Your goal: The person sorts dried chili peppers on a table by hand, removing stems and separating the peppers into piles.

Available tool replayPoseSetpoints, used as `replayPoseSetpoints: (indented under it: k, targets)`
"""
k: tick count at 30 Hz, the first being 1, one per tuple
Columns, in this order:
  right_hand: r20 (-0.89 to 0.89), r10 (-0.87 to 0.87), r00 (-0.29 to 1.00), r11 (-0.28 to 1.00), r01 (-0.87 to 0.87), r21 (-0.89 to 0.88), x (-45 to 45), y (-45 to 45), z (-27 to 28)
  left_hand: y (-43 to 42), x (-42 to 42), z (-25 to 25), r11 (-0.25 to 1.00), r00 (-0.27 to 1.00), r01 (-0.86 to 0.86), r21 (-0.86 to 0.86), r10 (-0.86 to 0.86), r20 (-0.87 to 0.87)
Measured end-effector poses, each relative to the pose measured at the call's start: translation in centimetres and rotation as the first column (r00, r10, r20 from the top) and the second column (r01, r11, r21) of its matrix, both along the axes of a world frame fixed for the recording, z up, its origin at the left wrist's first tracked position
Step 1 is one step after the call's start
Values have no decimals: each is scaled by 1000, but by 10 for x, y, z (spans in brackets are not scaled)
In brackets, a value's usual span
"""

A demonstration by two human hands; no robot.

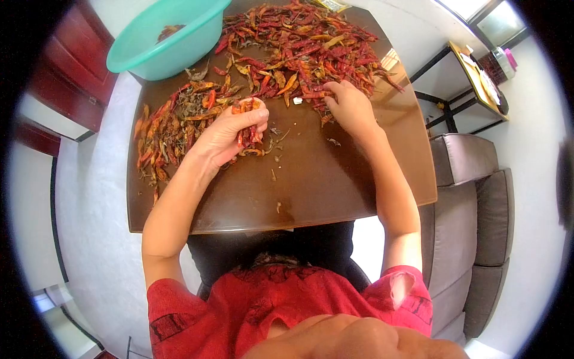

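Dried chillies toward table's far edge and, half hidden, clamped in left hand; right hand's finger closure indeterminable.

Red chillies (some orange), brown table, turquoise basin, red shirt with black markings, grey sofa

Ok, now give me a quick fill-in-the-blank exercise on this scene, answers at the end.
1. The right hand is at the near edge of the large chili pile, while the ____ hand grips a bunch of chilies.
2. The piles lie on a brown ____.
3. The colour of the person's shirt is ____.
4. The sofa stands on the person's ____ side.

Missing words: left; table; red; right.
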State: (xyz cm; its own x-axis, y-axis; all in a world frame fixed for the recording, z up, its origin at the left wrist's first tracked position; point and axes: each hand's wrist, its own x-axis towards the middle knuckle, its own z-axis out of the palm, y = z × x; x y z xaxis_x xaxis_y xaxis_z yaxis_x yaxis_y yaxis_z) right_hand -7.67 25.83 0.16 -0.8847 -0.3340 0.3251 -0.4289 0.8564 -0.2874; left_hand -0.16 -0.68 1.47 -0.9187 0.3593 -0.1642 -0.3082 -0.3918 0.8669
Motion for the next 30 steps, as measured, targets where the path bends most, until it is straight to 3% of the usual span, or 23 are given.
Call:
replayPoseSetpoints:
  k: [5, 7, 8, 9, 11, 12, 17, 19, 21, 23, 25, 27, 28, 29, 30]
  targets:
    - [-31, 13, 999, 1000, -14, -28, 1, 0, 9, 1, 1, -2, 1000, 999, 3, -31, -2, 52]
    - [20, 169, 985, 851, -135, -508, -2, 1, 11, -3, 0, -4, 1000, 997, 1, 13, -2, 74]
    - [295, 306, 905, 712, -12, -702, -6, 2, 10, -2, 1, -5, 1000, 995, -8, 19, 6, 97]
    - [291, 313, 904, 711, -19, -703, -1, -1, 19, -1, 1, -4, 1000, 992, -17, 24, 14, 123]
    - [545, 660, 518, 437, 326, -838, 22, -11, 38, -2, -1, -9, 1000, 994, -22, 13, 20, 104]
    - [518, 718, 466, 367, 379, -850, 28, -18, 34, -1, -1, -8, 999, 997, -27, 20, 26, 69]
    - [577, 721, 385, 457, 362, -813, 46, -44, 14, 9, 1, -14, 997, 998, -69, 38, 69, 10]
    - [599, 673, 433, 521, 297, -800, 51, -53, 9, 10, 4, -10, 999, 999, -31, 9, 31, -20]
    - [618, 656, 433, 540, 303, -785, 54, -55, 8, 15, 6, -11, 985, 987, -143, -99, 133, -94]
    - [651, 697, 302, 573, 311, -758, 55, -56, 3, 11, 5, -9, 993, 988, -107, -58, 100, -119]
    - [640, 697, 323, 565, 303, -768, 58, -59, 0, 10, 4, -7, 990, 990, -128, -61, 123, -69]
    - [353, 592, 725, 638, -153, -755, 62, -64, -8, 10, 4, -8, 990, 990, -136, -40, 135, -28]
    - [150, 507, 849, 743, -342, -575, 65, -65, -7, 6, 5, -10, 995, 989, -104, -6, 104, 109]
    - [151, 502, 851, 745, -337, -576, 69, -67, -6, 6, 5, -12, 996, 968, -78, 31, 68, 243]
    - [-102, 534, 839, 747, -525, -408, 74, -69, -4, 8, 3, -16, 992, 950, -120, 30, 106, 294]
